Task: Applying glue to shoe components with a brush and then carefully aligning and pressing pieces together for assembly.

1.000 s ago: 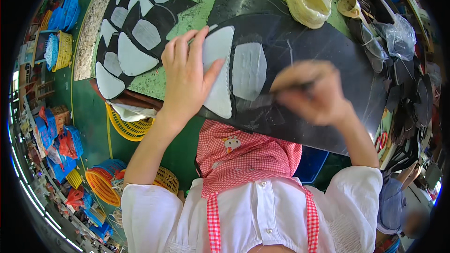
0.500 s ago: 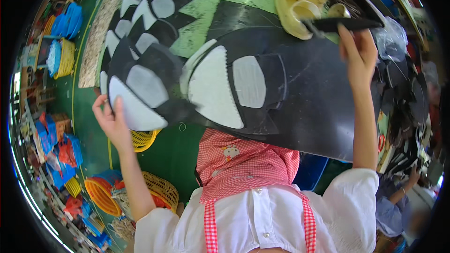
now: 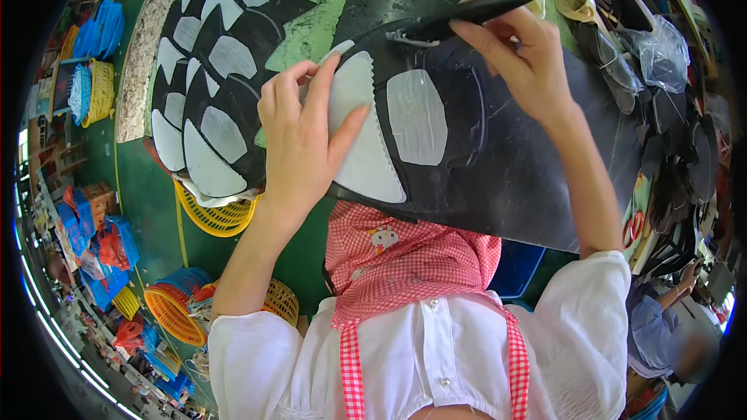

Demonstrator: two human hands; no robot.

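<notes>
My left hand (image 3: 299,132) rests with its fingers apart on the left side of a black shoe-upper piece (image 3: 420,187). Its thumb lies on a white, saw-edged patch (image 3: 359,144) set on that piece. A second pale patch (image 3: 418,117) sits to the right. Above them, my right hand (image 3: 533,66) is closed round a long black brush (image 3: 475,12), its pale, glue-coated tip pointing left over the piece's upper edge. Several similar black pieces with white patches (image 3: 226,136) overlap in rows at left.
A dark board (image 3: 560,179) lies under the piece on the green tabletop (image 3: 327,12). Cream pots (image 3: 576,1) stand at the far right, beside a clear plastic bag (image 3: 661,58). Red-handled scissors (image 3: 634,227) lie at right. A yellow basket (image 3: 214,214) is below the table's left edge.
My left hand has left the stacked pieces at left and moved right onto the middle piece. My right hand has brought the brush left and away from the pots, over the piece.
</notes>
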